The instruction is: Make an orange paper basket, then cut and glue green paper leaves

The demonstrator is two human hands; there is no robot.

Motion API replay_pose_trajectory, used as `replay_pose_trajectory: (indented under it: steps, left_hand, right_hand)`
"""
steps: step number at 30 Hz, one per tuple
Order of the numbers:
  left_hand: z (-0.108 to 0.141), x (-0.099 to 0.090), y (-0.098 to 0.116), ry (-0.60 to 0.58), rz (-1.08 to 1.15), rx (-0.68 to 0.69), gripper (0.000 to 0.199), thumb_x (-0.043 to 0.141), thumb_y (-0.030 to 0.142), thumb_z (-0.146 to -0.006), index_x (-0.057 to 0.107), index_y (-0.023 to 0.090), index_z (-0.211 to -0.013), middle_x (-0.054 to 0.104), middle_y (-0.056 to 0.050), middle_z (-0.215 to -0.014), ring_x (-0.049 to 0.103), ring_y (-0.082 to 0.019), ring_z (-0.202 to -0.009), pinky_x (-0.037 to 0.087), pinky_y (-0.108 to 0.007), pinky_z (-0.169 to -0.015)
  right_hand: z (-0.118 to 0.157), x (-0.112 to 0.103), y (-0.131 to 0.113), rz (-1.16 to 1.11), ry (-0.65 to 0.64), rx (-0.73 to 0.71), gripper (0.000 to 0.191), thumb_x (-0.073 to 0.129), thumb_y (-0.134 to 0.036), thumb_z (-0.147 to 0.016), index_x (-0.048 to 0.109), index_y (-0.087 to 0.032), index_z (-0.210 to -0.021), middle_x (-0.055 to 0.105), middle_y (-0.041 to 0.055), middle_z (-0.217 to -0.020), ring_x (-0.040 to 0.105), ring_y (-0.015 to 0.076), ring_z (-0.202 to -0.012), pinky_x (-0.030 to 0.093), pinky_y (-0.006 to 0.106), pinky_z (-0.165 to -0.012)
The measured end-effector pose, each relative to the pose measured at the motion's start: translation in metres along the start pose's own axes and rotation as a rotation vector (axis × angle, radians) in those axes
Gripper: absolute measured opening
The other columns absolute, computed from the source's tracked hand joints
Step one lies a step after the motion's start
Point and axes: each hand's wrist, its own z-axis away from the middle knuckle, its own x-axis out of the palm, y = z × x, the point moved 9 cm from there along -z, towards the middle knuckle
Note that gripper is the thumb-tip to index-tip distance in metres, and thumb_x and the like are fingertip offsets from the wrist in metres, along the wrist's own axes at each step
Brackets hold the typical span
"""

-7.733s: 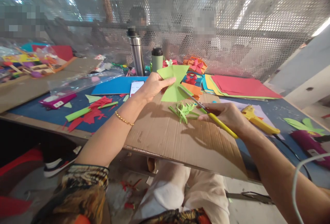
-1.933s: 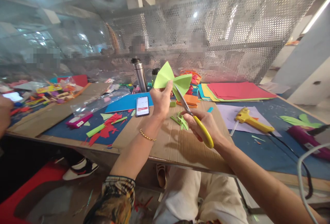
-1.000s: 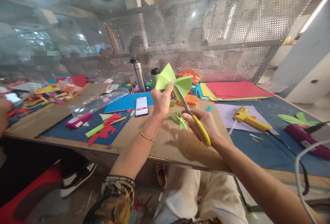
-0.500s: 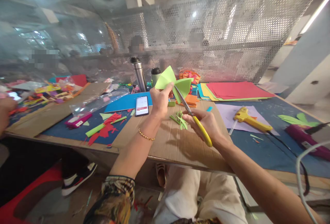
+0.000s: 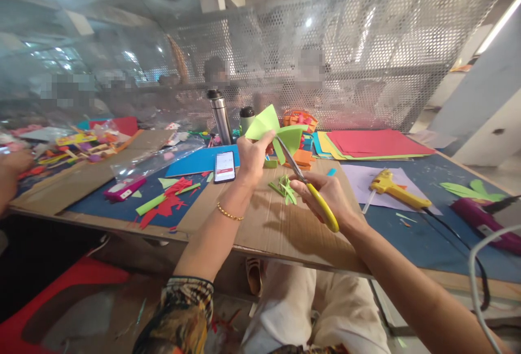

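My left hand pinches a light green sheet, raised above the cardboard on the table. In my right hand are yellow-handled scissors, their blades pointing up and left, with the tips at the green sheet near my left fingertips. Below the sheet, thin green scraps lie in a small heap on the cardboard. Left of my left hand a phone with a lit screen rests by a blue sheet.
A yellow glue gun lies on purple paper at right, near stacked coloured sheets. Behind stand a steel flask and a perforated screen. Red scraps are at left. Another person's hand shows far left.
The scissors and my right hand have shifted slightly right, and the green sheet's right flap has moved a little. At lower left, another person's shoe has moved largely out of sight.
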Motion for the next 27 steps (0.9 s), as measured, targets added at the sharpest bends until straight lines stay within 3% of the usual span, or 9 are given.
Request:
replay_pose_trajectory:
  steps: [11,22,27]
  left_hand:
    - [-0.002,0.000,-0.005,-0.002,-0.031,-0.025,0.019,0.084,0.023,-0.069,0.067,0.018,-0.063,0.063,0.002,-0.055,0.052,-0.009,-0.047,0.043,-0.022,-0.046]
    - [-0.007,-0.001,-0.004,-0.051,-0.080,0.027,0.025,0.089,0.026,-0.068,0.066,0.018,-0.062,0.060,0.002,-0.053,0.050,-0.009,-0.045,0.043,-0.022,-0.044]
    - [-0.022,-0.013,0.003,-0.048,-0.124,0.060,0.023,0.090,0.026,-0.065,0.069,0.016,-0.064,0.063,0.002,-0.056,0.052,-0.009,-0.048,0.044,-0.021,-0.046]
  right_hand:
    - [-0.003,0.001,0.007,-0.010,0.007,0.021,0.078,0.077,-0.092,-0.067,0.074,-0.016,-0.084,0.043,-0.0066,-0.049,0.034,0.0092,-0.040,0.022,0.026,-0.039]
    - [-0.003,0.000,0.009,0.078,-0.050,0.047,0.079,0.070,-0.094,-0.071,0.075,-0.017,-0.089,0.045,-0.0054,-0.053,0.037,0.0103,-0.043,0.024,0.027,-0.042]
    - [0.004,-0.018,0.005,0.234,-0.108,0.029,0.080,0.075,-0.090,-0.067,0.078,-0.015,-0.093,0.048,-0.0037,-0.056,0.041,0.0123,-0.050,0.027,0.027,-0.046]
